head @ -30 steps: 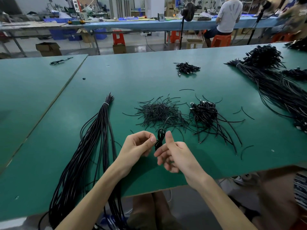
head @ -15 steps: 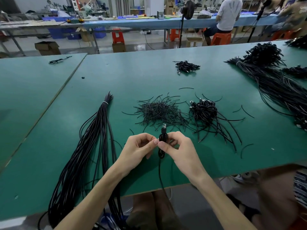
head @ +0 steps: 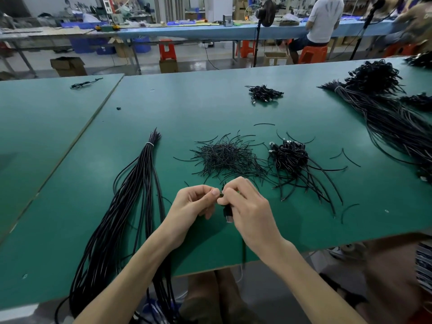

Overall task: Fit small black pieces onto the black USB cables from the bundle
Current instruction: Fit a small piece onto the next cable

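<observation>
My right hand point(head: 247, 206) curled round a black USB cable point(head: 227, 213), plug showing below, my left hand point(head: 194, 204) pinching a small black bit point(head: 220, 194) beside it, bundle point(head: 131, 195) lying left.

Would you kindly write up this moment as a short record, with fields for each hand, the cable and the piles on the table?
left hand: pinches the USB cable at its upper end, fingertips meeting the other hand
right hand: grips the same cable, plug pointing down toward the person
small piece: too small to tell
bundle: long black cables, tied near the far end, left of the hands
strands: loose thin black pile beyond the hands
coiled cables: heap right of that pile
table: green
</observation>
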Motion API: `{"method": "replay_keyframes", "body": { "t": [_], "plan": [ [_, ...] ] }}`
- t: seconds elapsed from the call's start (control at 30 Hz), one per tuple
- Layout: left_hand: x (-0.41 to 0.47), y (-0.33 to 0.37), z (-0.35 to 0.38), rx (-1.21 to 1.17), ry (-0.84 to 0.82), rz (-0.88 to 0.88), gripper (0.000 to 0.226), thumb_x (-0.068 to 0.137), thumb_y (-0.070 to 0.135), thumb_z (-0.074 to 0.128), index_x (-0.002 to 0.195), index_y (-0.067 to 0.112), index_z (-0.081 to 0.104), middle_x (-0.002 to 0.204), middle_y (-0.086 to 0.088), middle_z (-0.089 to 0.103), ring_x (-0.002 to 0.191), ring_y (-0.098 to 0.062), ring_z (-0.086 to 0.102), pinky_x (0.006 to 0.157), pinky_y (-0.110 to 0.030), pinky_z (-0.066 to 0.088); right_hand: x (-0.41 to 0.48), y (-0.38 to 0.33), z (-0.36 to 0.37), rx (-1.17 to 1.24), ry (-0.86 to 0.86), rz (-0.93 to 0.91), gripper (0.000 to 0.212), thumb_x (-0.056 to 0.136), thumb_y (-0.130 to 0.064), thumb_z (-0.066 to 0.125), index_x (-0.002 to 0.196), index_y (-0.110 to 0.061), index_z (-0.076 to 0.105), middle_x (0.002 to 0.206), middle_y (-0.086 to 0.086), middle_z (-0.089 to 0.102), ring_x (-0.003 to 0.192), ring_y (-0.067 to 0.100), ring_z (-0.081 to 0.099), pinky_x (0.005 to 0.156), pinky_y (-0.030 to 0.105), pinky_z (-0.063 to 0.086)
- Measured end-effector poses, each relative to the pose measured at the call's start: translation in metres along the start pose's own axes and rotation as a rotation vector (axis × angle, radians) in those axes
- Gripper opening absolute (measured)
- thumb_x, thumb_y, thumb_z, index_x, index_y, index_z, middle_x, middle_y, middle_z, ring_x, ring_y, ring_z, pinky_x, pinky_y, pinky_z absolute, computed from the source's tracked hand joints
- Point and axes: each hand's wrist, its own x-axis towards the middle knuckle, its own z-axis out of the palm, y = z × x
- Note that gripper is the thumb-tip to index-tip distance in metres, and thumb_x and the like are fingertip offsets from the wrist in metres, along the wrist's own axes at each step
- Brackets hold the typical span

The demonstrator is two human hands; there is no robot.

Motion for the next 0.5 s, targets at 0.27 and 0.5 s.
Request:
{"method": "replay_keyframes", "body": {
  "t": [0.27,0.5],
  "plan": [
    [0.003,-0.001,-0.001,-0.058,0.088,-0.036,0.041,0.096,0.038,0.066,0.092,-0.003,0.069,0.065,-0.011,0.049,0.060,-0.019,0.040,0.061,-0.032,0.032,-0.008,-0.003,-0.009,0.179,-0.160,0.133,0.016,0.096,0.000,0.063,0.110,-0.005,0.070,0.120,0.003,0.054,0.104,0.006,0.060,0.088,0.024,0.053],
    [0.001,-0.001,0.001,-0.013,0.050,-0.034,0.042,0.097,0.042,0.067,0.090,0.001,0.070,0.066,-0.010,0.051,0.061,-0.017,0.041,0.060,-0.028,0.034,-0.001,-0.014,-0.007,0.516,-0.071,0.663,0.020,0.084,-0.021,0.085,0.094,-0.019,0.067,0.098,-0.010,0.062,0.093,0.012,0.068,0.086,0.028,0.057]
  ]
}}
